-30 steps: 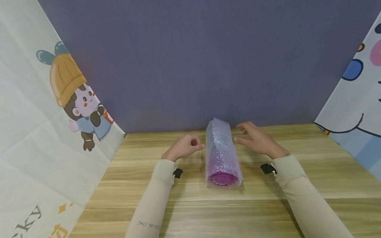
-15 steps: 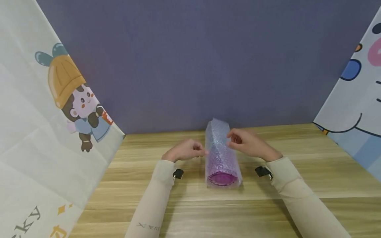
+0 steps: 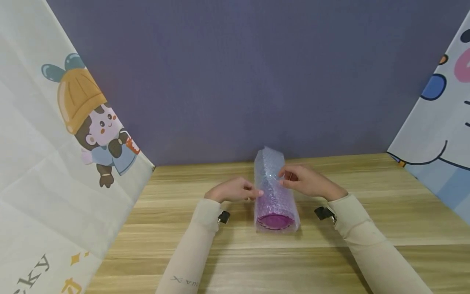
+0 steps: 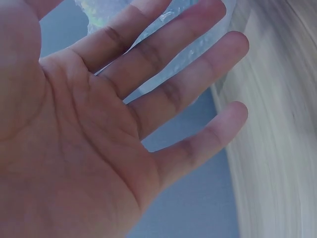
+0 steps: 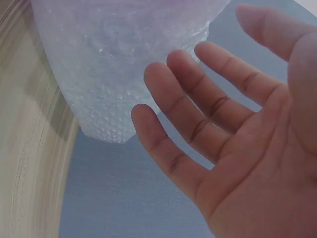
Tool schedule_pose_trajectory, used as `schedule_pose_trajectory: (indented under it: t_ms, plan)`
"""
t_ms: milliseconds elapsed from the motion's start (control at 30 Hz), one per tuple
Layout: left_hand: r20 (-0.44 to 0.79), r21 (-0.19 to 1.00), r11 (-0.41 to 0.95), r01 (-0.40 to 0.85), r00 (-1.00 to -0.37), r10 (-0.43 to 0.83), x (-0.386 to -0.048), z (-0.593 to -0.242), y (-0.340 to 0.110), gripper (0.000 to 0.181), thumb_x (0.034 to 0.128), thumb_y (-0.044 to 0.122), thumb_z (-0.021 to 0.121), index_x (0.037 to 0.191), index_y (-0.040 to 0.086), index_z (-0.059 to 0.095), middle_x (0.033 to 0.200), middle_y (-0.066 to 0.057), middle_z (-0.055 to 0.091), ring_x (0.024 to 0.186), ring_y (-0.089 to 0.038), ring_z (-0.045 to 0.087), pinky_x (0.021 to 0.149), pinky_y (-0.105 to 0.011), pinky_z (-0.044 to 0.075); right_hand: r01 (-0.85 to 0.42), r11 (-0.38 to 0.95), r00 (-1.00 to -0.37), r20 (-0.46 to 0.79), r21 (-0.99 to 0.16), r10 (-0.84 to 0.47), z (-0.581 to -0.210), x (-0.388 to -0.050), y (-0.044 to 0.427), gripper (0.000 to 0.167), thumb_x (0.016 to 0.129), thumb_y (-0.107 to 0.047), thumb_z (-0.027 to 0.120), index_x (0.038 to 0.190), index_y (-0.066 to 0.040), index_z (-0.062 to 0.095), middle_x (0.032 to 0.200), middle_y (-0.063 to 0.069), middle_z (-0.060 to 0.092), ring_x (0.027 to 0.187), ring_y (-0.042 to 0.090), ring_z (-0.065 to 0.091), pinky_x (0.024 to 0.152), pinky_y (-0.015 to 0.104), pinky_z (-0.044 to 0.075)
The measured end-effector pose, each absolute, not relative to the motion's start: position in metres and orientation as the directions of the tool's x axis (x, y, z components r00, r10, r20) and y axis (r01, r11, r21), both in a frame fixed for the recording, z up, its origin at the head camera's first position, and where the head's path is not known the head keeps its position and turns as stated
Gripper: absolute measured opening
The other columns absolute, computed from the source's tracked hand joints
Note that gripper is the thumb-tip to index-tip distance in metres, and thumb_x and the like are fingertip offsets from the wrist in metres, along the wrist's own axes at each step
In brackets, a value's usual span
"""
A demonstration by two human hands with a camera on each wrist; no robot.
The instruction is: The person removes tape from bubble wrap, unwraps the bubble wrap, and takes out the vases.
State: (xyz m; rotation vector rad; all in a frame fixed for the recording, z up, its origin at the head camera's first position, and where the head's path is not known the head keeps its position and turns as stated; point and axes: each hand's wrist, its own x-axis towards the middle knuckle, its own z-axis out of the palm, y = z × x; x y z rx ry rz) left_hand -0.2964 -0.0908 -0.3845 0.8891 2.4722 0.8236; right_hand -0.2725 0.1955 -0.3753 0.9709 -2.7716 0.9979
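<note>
Bubble wrap (image 3: pixel 269 179) covers a long, roughly cylindrical thing lying on the wooden table, its rounded magenta end (image 3: pixel 276 221) facing me. The wrap hides what kind of thing it is. At the wrap's left side, my left hand (image 3: pixel 235 190) reaches a fingertip onto the film or just over it; the left wrist view shows that hand's fingers (image 4: pixel 173 96) spread and loosely bent. On the other side my right hand (image 3: pixel 308 181) hovers by the wrap's right edge, fingertips at or close to it. Its fingers look relaxed in the right wrist view, beside the bubbly film (image 5: pixel 114 84).
A dark blue-grey panel (image 3: pixel 235 81) rises behind the table (image 3: pixel 165 204), close to the bundle's far end. White printed sheets flank it, with a cartoon figure (image 3: pixel 78 98) on the left one.
My left hand has moved right and slightly nearer me, onto the wrap's side. The right hand has come left to the wrap, its fingers bending more. The bundle stays put.
</note>
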Motion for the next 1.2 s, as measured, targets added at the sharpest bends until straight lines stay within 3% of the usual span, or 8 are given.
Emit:
schedule_pose_trajectory:
  t_ms: [133,367,533,667,833,1200]
  plan:
    - [-0.163,0.632,0.626,0.457,-0.712,0.683,-0.289,-0.385,-0.090,0.056,0.0997,0.057,0.057,0.096,0.004,0.076,0.103,-0.019,0.074,0.073,-0.010,0.056,0.068,-0.029,0.051,-0.554,0.608,-0.816,0.224,-0.568,-0.534,-0.377,-0.263,0.193,0.021,0.100,-0.026,0.068,0.114,-0.010,0.069,0.090,-0.001,0.071,0.081,0.011,0.064,0.072,0.028,0.055]
    - [-0.147,0.635,0.623,0.457,-0.721,0.678,-0.281,-0.386,-0.086,0.047,0.0994,0.058,0.057,0.089,0.016,0.075,0.097,-0.017,0.074,0.080,-0.022,0.065,0.066,-0.028,0.051,-0.513,0.644,-0.844,0.198,-0.568,-0.498,-0.374,-0.256,0.190,0.020,0.100,-0.029,0.067,0.110,-0.011,0.068,0.090,-0.001,0.069,0.082,0.013,0.063,0.073,0.029,0.055]
    - [-0.097,0.607,0.621,0.497,-0.729,0.678,-0.278,-0.387,-0.082,0.062,0.0984,0.061,0.056,0.086,0.002,0.069,0.071,-0.006,0.062,0.059,-0.009,0.048,0.054,-0.025,0.041,-0.494,0.666,-0.860,0.200,-0.559,-0.470,-0.370,-0.252,0.185,0.019,0.100,-0.033,0.067,0.102,-0.014,0.064,0.086,-0.001,0.065,0.076,0.013,0.059,0.067,0.027,0.052]
    - [-0.048,0.586,0.617,0.524,-0.738,0.673,-0.277,-0.389,-0.080,0.059,0.0983,0.062,0.056,0.076,0.008,0.063,0.060,0.008,0.049,0.054,-0.005,0.041,0.050,-0.023,0.037,-0.475,0.681,-0.871,0.188,-0.558,-0.453,-0.368,-0.250,0.180,0.023,0.099,-0.038,0.067,0.098,-0.016,0.062,0.082,-0.002,0.062,0.070,0.013,0.055,0.061,0.027,0.049]
    - [-0.008,0.562,0.613,0.554,-0.738,0.675,-0.274,-0.388,-0.076,0.051,0.0992,0.061,0.054,0.067,0.021,0.052,0.059,0.010,0.042,0.054,-0.005,0.038,0.050,-0.022,0.034,-0.447,0.689,-0.886,0.178,-0.571,-0.428,-0.370,-0.251,0.178,0.030,0.097,-0.044,0.068,0.096,-0.015,0.060,0.081,0.000,0.061,0.068,0.013,0.053,0.058,0.027,0.047]
    - [0.037,0.566,0.569,0.596,-0.709,0.705,-0.270,-0.390,-0.069,0.048,0.1023,0.059,0.050,0.078,0.019,0.060,0.063,0.008,0.046,0.055,-0.005,0.039,0.052,-0.021,0.035,-0.389,0.767,-0.914,0.110,-0.510,-0.391,-0.371,-0.250,0.175,0.043,0.092,-0.052,0.071,0.097,-0.012,0.057,0.080,0.001,0.058,0.067,0.014,0.051,0.058,0.029,0.046]
